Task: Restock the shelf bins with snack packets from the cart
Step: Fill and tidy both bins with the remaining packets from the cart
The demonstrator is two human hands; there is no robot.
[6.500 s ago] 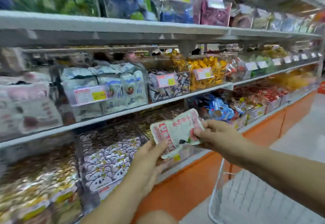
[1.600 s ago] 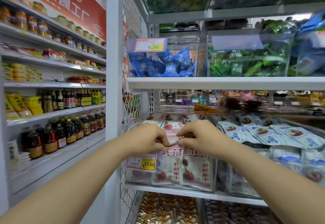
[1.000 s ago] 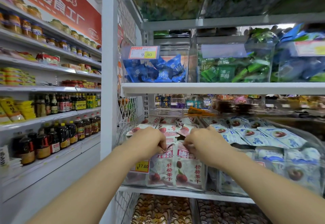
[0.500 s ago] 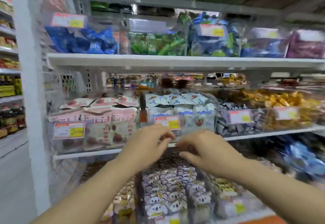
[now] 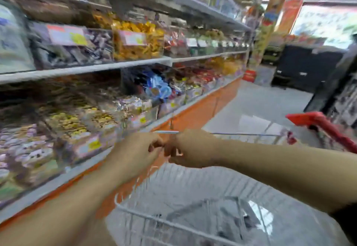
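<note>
Above the one cart [image 5: 241,134], left hand [image 5: 135,149] and right hand [image 5: 191,149] meet, both curled; whether either grip holds anything is blurred.

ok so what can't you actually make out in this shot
Head view, motion-blurred throughout.
Left hand and right hand: fingertips meet; blur hides whether they pinch anything.
Price tag: print smeared, unreadable.
Cart: cut off by the bottom edge; contents only a grey smear.

Everything I see is bright but smeared by motion: shelf bins [image 5: 135,41] blur and white glare sits on the floor [image 5: 257,118].
</note>
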